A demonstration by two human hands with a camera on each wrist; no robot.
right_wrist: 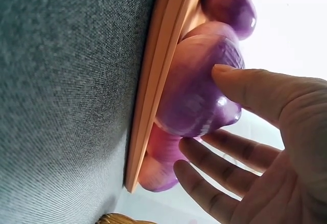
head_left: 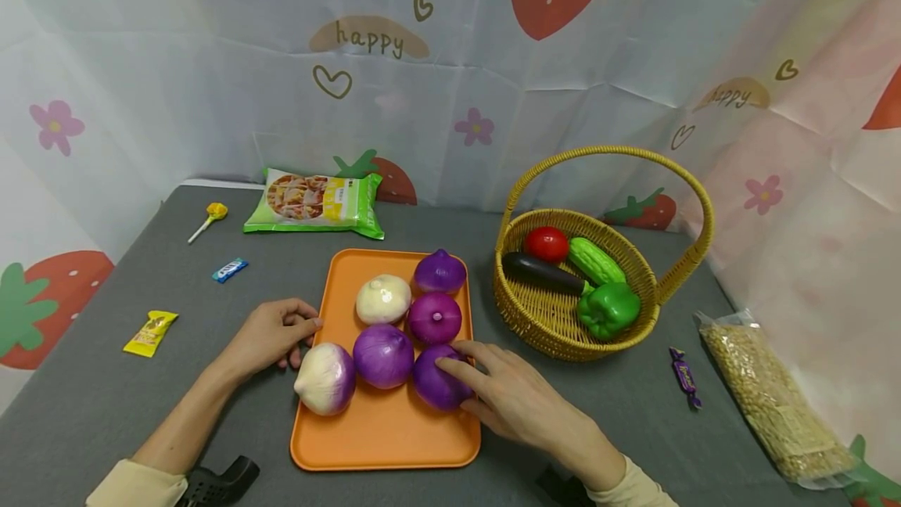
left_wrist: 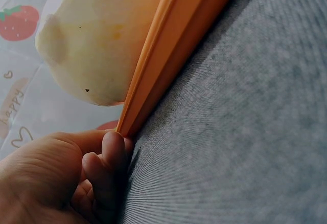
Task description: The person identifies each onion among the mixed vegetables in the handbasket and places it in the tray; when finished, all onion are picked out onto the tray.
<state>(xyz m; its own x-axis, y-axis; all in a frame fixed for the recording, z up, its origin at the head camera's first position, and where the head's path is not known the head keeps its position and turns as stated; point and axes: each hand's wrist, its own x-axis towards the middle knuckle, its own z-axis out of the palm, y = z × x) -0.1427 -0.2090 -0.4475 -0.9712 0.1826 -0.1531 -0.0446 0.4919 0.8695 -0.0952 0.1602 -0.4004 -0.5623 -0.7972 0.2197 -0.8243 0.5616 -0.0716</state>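
My left hand [head_left: 271, 333] is at the left side of an orange tray [head_left: 394, 444] and pinches its rim between thumb and fingers. My right hand [head_left: 517, 393] holds a shiny purple onion [head_left: 438, 382] at the tray's right side, thumb on one side of it and fingertips on the other. Beside it on the tray lie another purple onion [head_left: 383, 356], a magenta onion [head_left: 435, 318] and one more purple onion [head_left: 440, 271] at the far right corner. A white bulb [head_left: 383, 300] sits at the far left, and a white-and-purple turnip [head_left: 326, 379] near the left rim.
A yellow wicker basket [head_left: 542, 327] with toy vegetables stands right of the tray. Behind is a green food bag [head_left: 317, 202]. Left lie a lollipop [head_left: 213, 215], a blue sweet [head_left: 230, 269] and a yellow packet [head_left: 151, 333]; right, a purple-wrapped sweet [head_left: 685, 379] and a grain bag [head_left: 781, 401].
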